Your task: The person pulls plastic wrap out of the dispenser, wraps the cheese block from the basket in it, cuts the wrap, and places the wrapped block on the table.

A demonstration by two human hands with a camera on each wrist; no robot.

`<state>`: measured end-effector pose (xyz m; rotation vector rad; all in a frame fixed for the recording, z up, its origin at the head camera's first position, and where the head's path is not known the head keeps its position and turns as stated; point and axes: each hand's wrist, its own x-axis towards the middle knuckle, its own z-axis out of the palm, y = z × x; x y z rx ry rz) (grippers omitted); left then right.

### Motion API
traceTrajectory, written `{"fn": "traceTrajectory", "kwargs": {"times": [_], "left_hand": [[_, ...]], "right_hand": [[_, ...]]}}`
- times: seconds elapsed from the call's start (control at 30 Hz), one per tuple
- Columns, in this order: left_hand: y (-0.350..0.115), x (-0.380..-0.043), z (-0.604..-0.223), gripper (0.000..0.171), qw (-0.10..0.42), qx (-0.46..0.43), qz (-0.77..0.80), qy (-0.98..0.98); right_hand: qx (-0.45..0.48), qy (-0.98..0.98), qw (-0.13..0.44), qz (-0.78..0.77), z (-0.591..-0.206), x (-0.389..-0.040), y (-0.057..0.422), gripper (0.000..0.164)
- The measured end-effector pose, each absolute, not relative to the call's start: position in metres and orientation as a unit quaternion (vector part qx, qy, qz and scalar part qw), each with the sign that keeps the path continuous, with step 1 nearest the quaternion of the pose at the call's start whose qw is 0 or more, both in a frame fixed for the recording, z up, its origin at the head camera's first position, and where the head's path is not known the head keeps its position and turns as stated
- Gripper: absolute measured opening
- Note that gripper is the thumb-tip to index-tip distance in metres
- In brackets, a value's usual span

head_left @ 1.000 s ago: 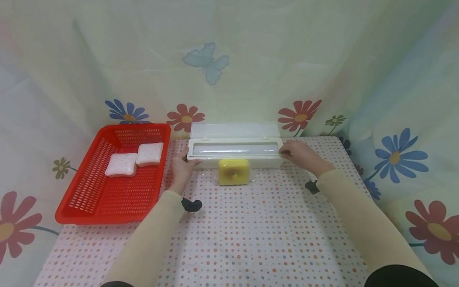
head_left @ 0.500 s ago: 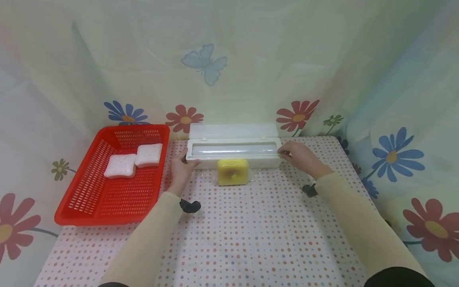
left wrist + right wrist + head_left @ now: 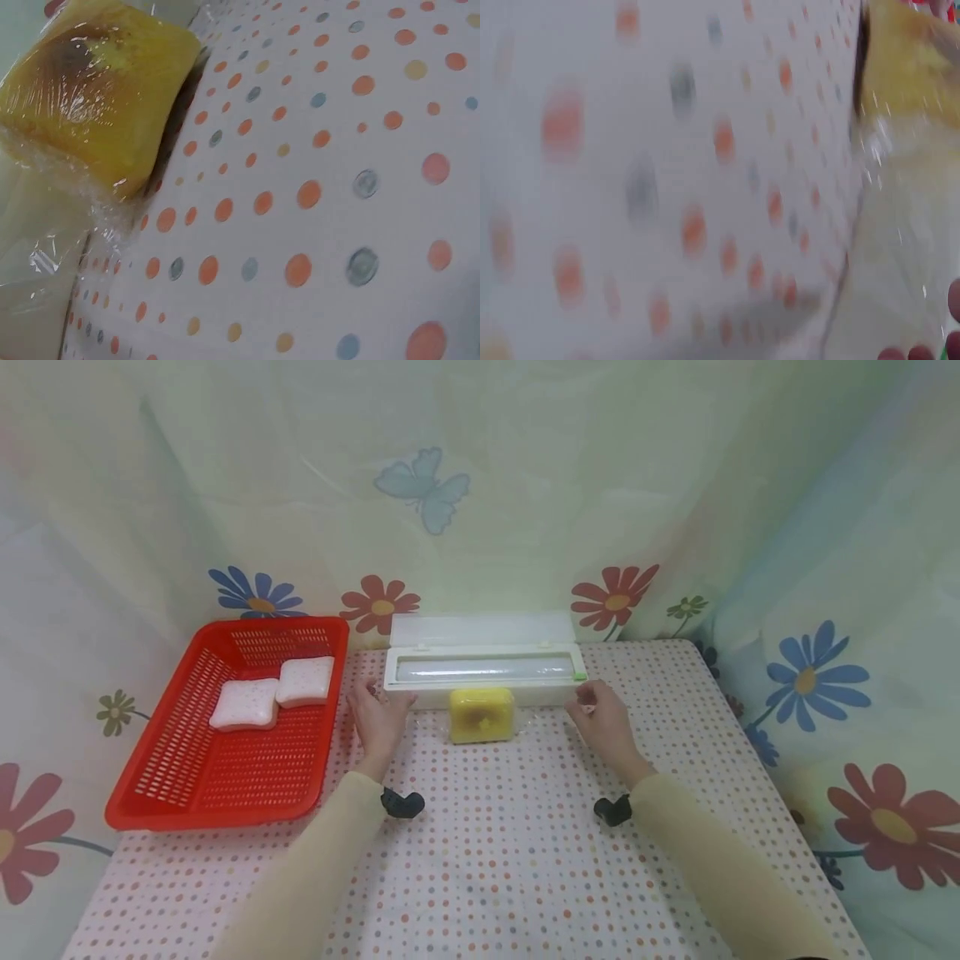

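Right hand (image 3: 606, 727) has dropped from the green slider (image 3: 580, 676) to the front right corner of the white box (image 3: 420, 700).
Slider stands exposed, suggesting its use is finished. Left hand (image 3: 381, 720) has fingers parted, loosely bent, near the left corner; right fingers bend inward, pinch not confirmable. Yellow wrapped block (image 3: 482, 717) stands just before the box.

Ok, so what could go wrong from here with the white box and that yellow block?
The clear film around the yellow block looks wrinkled, so it might bunch up or cling to itself. The lid of the white box is open, so a bump could perhaps tip it shut. The block also sits right in front of the box, between the left hand and right hand, so either might knock it.
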<state>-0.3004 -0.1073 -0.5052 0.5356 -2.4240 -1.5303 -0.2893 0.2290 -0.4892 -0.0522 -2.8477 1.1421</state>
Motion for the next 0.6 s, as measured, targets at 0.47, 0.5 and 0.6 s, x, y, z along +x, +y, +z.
{"fn": "traceTrajectory", "kwargs": {"times": [0.47,0.5,0.6], "left_hand": [[-0.062,-0.281,-0.522,0.027,0.082,0.167,-0.533,-0.825],[-0.059,-0.280,-0.522,0.028,0.079,0.165,-0.534,-0.826],[-0.054,-0.277,-0.523,0.030,0.069,0.158,-0.539,-0.825]], "right_hand": [[-0.130,-0.854,0.022,0.504,-0.517,-0.285,0.162,0.042],[-0.129,-0.851,0.027,0.509,-0.517,-0.285,0.160,0.041],[-0.129,-0.844,0.038,0.519,-0.518,-0.284,0.154,0.041]]}}
